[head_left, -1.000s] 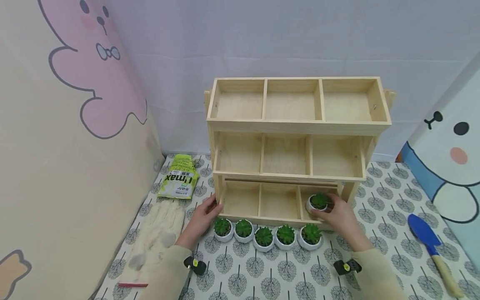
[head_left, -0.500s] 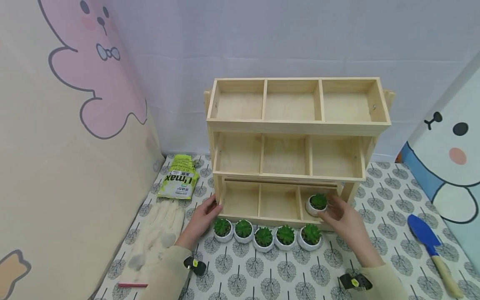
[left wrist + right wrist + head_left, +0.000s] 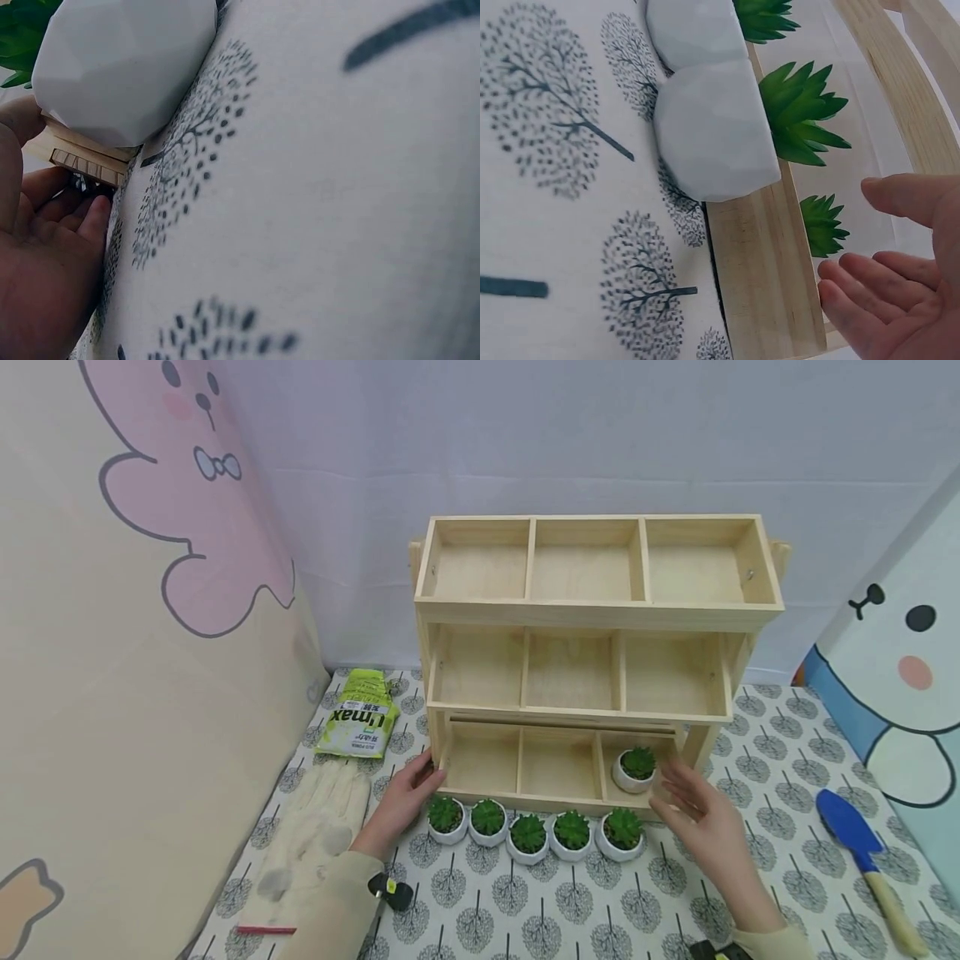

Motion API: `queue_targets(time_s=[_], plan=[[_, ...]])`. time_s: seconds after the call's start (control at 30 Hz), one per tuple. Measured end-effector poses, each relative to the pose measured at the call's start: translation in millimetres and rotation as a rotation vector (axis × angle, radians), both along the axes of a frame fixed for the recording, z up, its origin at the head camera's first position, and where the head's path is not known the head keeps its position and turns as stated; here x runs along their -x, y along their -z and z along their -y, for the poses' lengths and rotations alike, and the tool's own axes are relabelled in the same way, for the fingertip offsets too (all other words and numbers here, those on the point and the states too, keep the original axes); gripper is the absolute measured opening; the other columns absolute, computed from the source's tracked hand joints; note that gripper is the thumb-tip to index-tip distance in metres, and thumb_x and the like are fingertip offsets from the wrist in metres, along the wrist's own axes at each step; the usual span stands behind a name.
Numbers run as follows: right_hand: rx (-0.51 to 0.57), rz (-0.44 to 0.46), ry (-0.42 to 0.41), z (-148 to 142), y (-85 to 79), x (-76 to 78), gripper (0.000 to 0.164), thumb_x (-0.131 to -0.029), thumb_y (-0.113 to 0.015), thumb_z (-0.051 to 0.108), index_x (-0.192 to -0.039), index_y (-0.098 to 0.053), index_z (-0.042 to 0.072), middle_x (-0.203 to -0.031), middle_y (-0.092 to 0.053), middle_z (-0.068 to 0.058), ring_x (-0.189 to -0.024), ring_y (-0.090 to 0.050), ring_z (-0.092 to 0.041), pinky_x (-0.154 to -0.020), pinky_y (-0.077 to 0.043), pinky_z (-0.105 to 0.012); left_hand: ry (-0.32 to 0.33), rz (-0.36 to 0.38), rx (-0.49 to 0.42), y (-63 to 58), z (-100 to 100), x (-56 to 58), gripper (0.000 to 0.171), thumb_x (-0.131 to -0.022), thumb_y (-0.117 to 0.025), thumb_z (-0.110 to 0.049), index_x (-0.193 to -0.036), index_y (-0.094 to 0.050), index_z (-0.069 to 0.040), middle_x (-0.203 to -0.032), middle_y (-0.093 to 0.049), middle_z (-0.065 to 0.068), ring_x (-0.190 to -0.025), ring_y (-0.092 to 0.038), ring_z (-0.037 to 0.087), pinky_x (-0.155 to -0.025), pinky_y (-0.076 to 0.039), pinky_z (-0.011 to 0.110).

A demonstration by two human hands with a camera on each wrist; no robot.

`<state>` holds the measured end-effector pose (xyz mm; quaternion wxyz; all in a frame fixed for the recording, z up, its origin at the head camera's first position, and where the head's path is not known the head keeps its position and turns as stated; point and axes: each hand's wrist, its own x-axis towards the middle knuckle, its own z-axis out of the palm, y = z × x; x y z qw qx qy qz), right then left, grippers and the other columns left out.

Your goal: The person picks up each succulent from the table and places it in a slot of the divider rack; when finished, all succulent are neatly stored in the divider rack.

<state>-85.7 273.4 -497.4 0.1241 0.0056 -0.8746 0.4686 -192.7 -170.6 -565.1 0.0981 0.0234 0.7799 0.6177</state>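
Head view: one white-potted succulent (image 3: 634,772) stands in the bottom-right compartment of the wooden rack (image 3: 600,616); the right hand (image 3: 708,828), fingers spread, is just beside it. The left hand (image 3: 407,799) grips the rack's lower left end, near five more succulents (image 3: 528,837).

Head view bright, evenly lit; left wrist view dimmer, tablecloth (image 3: 322,195) partly blurred

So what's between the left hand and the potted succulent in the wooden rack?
The head view shows two empty bottom-tier compartments between the left hand and potted succulent.
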Motion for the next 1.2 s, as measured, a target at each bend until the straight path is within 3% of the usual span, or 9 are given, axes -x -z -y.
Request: queue_targets(time_s=[0.07,0.2,0.47,0.7,0.9,1.2], plan=[[0.015,-0.008,0.009,0.4,2.1,-3.7,0.068,-0.093,-0.081,0.014,-0.152,-0.049,-0.002,-0.141,-0.061,-0.024,-0.113,-0.056,0.009,-0.095,-0.046,-0.007,-0.001,-0.001,0.009,0.6,0.1,-0.2,0.071,-0.102,-0.069,-0.041,-0.163,-0.040,-0.018,-0.163,-0.041,0.012,-0.147,-0.043,0.032,-0.122,-0.033,0.045],[0.035,-0.048,0.027,3.6,6.3,-10.7,0.065,-0.091,-0.082,0.008,-0.147,-0.052,-0.005,-0.135,-0.064,-0.024,-0.113,-0.056,0.011,-0.096,-0.046,-0.008,-0.002,-0.006,0.024,1.3,0.4,-0.1,0.072,-0.102,-0.069,-0.042,-0.163,-0.039,-0.018,-0.163,-0.041,0.012,-0.147,-0.043,0.031,-0.122,-0.034,0.045],[0.039,-0.100,0.033,9.0,14.4,-22.3,0.052,-0.089,-0.081,-0.002,-0.137,-0.060,-0.004,-0.121,-0.069,-0.018,-0.104,-0.065,-0.001,-0.092,-0.052,-0.012,0.002,-0.008,0.021,0.6,0.9,0.4,0.071,-0.103,-0.069,-0.040,-0.163,-0.039,-0.017,-0.163,-0.041,0.013,-0.146,-0.044,0.031,-0.121,-0.034,0.044],[0.084,0.011,-0.029,8.9,24.7,-32.8,0.053,-0.095,-0.079,0.008,-0.142,-0.057,-0.002,-0.132,-0.065,-0.018,-0.113,-0.061,0.001,-0.095,-0.051,-0.011,0.003,0.005,0.012,-0.6,0.7,-0.5,0.071,-0.103,-0.069,-0.040,-0.163,-0.039,-0.018,-0.163,-0.042,0.012,-0.146,-0.043,0.031,-0.122,-0.034,0.044],[0.101,0.077,-0.024,13.6,31.1,-36.7,0.056,-0.095,-0.080,0.019,-0.143,-0.056,0.002,-0.136,-0.061,-0.017,-0.118,-0.058,0.000,-0.096,-0.050,-0.012,-0.002,0.004,0.009,-0.2,1.0,-0.3,0.072,-0.102,-0.070,-0.042,-0.163,-0.040,-0.018,-0.163,-0.042,0.012,-0.146,-0.044,0.031,-0.121,-0.034,0.045],[0.010,0.144,-0.071,23.7,42.8,-35.2,0.073,-0.084,-0.091,0.030,-0.144,-0.056,0.008,-0.141,-0.059,-0.013,-0.125,-0.059,-0.030,-0.101,-0.051,-0.019,0.006,0.002,-0.006,-3.1,0.2,-0.1,0.071,-0.102,-0.070,-0.039,-0.162,-0.040,-0.017,-0.163,-0.041,0.014,-0.146,-0.043,0.033,-0.122,-0.034,0.047]])
